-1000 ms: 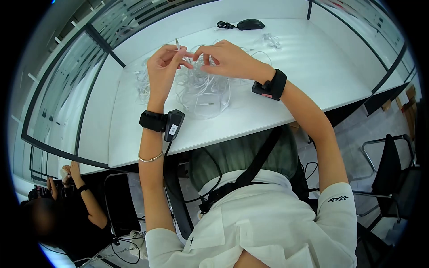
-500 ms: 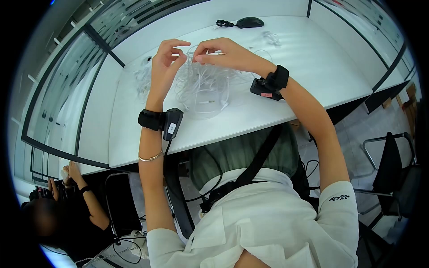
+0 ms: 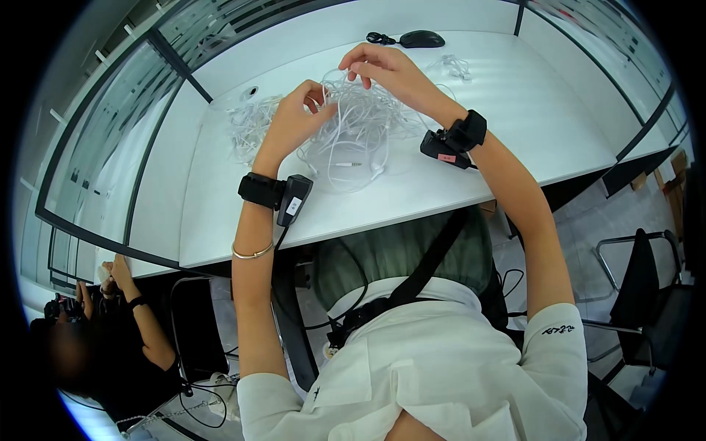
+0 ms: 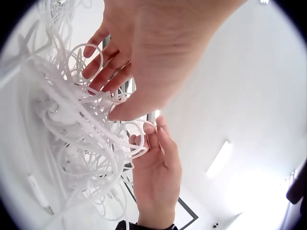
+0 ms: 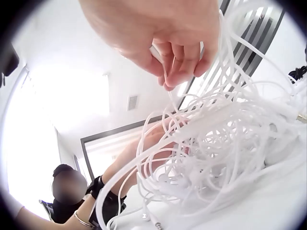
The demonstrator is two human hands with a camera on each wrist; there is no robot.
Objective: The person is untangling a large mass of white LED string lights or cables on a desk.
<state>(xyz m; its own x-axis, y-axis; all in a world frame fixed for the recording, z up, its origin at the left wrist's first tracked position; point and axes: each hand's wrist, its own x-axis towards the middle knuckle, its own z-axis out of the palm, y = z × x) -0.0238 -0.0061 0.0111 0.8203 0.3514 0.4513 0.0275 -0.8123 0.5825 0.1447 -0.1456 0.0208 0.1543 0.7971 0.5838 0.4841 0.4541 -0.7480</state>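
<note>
A tangled heap of white earphone cables point(image 3: 360, 110) lies on the desk between both hands. Above its far side, the right hand point(image 3: 390, 72) pinches a white cable point(image 5: 171, 98) between thumb and fingertips. A small white piece point(image 5: 156, 53) shows inside that grip, partly hidden by the thumb. My left hand point(image 3: 298, 117) is at the heap's left side, fingers parted and thumb apart, reaching among the loops. In the left wrist view its fingers point(image 4: 103, 64) touch strands without closing round any. A white plug point(image 3: 351, 164) with a metal tip lies at the heap's near side.
A second white cable bundle point(image 3: 254, 125) lies to the left, near a round desk hole point(image 3: 252, 92). A black mouse point(image 3: 421, 39) with coiled cord is at the back, and a small cable coil point(image 3: 456, 67) at the right. Low partitions enclose the desk point(image 3: 529, 125). Another person sits at lower left.
A metal-tipped plug stood in the left hand a second ago, then passed to the right hand. Since then the right hand rose away from the body, and the left moved right into the heap.
</note>
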